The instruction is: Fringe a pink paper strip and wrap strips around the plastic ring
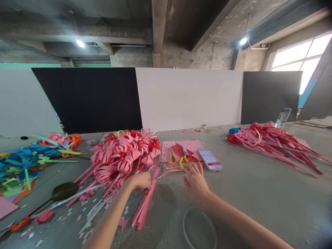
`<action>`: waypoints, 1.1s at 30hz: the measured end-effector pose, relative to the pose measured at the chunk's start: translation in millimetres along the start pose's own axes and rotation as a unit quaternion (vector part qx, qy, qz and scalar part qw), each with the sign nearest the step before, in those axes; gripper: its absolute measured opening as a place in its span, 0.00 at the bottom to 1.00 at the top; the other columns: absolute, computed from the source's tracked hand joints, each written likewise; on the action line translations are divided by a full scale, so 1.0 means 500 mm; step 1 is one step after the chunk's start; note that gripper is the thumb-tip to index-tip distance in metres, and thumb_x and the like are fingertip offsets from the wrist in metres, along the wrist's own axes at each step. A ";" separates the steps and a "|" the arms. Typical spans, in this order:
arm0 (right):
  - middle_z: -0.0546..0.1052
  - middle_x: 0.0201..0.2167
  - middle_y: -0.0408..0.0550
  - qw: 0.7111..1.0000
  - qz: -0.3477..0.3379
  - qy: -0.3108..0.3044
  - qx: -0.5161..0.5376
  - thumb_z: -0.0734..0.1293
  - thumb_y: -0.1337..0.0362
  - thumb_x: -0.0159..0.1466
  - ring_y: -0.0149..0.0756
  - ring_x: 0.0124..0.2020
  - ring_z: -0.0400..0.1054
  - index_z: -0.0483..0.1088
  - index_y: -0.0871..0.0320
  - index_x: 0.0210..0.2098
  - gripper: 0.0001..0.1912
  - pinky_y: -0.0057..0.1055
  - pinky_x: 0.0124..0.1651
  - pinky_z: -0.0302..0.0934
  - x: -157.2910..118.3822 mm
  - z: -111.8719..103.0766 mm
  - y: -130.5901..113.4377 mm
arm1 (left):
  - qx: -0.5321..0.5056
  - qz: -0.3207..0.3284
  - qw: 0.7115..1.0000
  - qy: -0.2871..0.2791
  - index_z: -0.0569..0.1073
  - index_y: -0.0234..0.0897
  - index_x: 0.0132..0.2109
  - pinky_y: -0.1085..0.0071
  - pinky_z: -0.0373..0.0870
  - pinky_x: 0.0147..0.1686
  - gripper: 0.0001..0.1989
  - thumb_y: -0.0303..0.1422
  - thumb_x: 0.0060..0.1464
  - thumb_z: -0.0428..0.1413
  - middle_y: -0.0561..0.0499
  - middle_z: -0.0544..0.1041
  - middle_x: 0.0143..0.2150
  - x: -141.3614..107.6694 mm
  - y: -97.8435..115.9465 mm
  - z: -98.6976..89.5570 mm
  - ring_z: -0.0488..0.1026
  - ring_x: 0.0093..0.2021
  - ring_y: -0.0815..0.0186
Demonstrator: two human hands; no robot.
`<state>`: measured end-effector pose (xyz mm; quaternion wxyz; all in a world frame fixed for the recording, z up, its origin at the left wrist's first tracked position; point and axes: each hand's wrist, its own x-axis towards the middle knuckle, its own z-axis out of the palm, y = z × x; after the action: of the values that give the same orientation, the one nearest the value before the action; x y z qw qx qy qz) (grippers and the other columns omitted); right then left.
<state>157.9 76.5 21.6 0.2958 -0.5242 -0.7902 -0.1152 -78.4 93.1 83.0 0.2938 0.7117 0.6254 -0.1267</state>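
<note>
My left hand is at the upper part of a bundle of pink paper strips, fingers curled down; whether it grips any strip is hidden. A clear tape roll lies across the strips just beyond it. My right hand has its fingers spread, its fingertips by the yellow handles of the scissors. Beyond the hands are a yellow cutter, red paper and a pink sheet. A phone lies right of them.
Looped pink paper flowers are heaped at left, with blue and green ones farther left. Red and pink strips lie at right near a clear holder. A clear ring is in front. Panels stand behind.
</note>
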 end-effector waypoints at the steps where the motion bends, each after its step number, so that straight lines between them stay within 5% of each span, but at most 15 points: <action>1: 0.65 0.49 0.49 1.000 -0.002 -0.001 0.002 0.57 0.72 0.55 0.39 0.53 0.51 0.64 0.57 0.45 0.19 0.46 0.58 0.32 0.000 0.000 -0.001 | 0.003 -0.001 1.000 0.001 0.66 0.33 0.46 0.62 0.67 0.38 0.13 0.35 0.55 0.50 0.48 0.68 0.46 0.000 0.001 -0.001 0.68 0.41 0.61; 10: 0.66 0.48 0.50 1.000 -0.015 -0.011 -0.002 0.56 0.72 0.56 0.40 0.53 0.51 0.66 0.57 0.42 0.16 0.46 0.57 0.34 0.000 -0.005 -0.005 | 0.029 -0.014 0.999 0.012 0.66 0.33 0.47 0.61 0.67 0.38 0.14 0.35 0.55 0.51 0.49 0.67 0.46 -0.005 0.014 -0.006 0.68 0.42 0.59; 18: 0.65 0.49 0.49 1.000 -0.016 -0.016 0.004 0.57 0.71 0.56 0.40 0.54 0.51 0.65 0.56 0.44 0.17 0.46 0.58 0.31 -0.003 -0.002 -0.003 | -0.058 0.010 0.998 0.018 0.66 0.32 0.46 0.61 0.67 0.38 0.14 0.36 0.55 0.50 0.49 0.68 0.45 0.003 0.004 -0.002 0.68 0.41 0.59; 22: 0.67 0.46 0.49 0.999 -0.021 -0.008 0.026 0.57 0.72 0.55 0.40 0.52 0.53 0.67 0.56 0.41 0.15 0.46 0.58 0.35 0.000 -0.003 -0.004 | -0.139 0.043 0.989 0.009 0.70 0.30 0.32 0.72 0.65 0.26 0.10 0.35 0.50 0.54 0.53 0.69 0.28 0.017 -0.012 -0.002 0.68 0.27 0.68; 26: 0.67 0.43 0.48 0.993 -0.073 -0.027 0.087 0.58 0.73 0.55 0.37 0.48 0.57 0.67 0.58 0.39 0.14 0.40 0.53 0.48 0.003 -0.014 -0.018 | -0.242 0.077 0.967 0.002 0.68 0.33 0.25 0.77 0.55 0.18 0.06 0.33 0.41 0.54 0.58 0.62 0.17 0.027 -0.016 -0.001 0.60 0.18 0.74; 33: 0.58 0.55 0.43 0.967 -0.194 -0.123 0.112 0.60 0.65 0.58 0.37 0.53 0.52 0.65 0.51 0.46 0.16 0.36 0.53 0.50 -0.008 -0.051 -0.075 | -0.368 0.120 0.920 -0.059 0.70 0.33 0.27 0.74 0.65 0.31 0.07 0.33 0.39 0.53 0.50 0.74 0.27 0.016 -0.012 0.001 0.70 0.28 0.70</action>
<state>134.4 44.7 44.4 0.2254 -0.3350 -0.9147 -0.0163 -82.5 99.8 76.7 0.5846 0.6144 0.5190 0.1068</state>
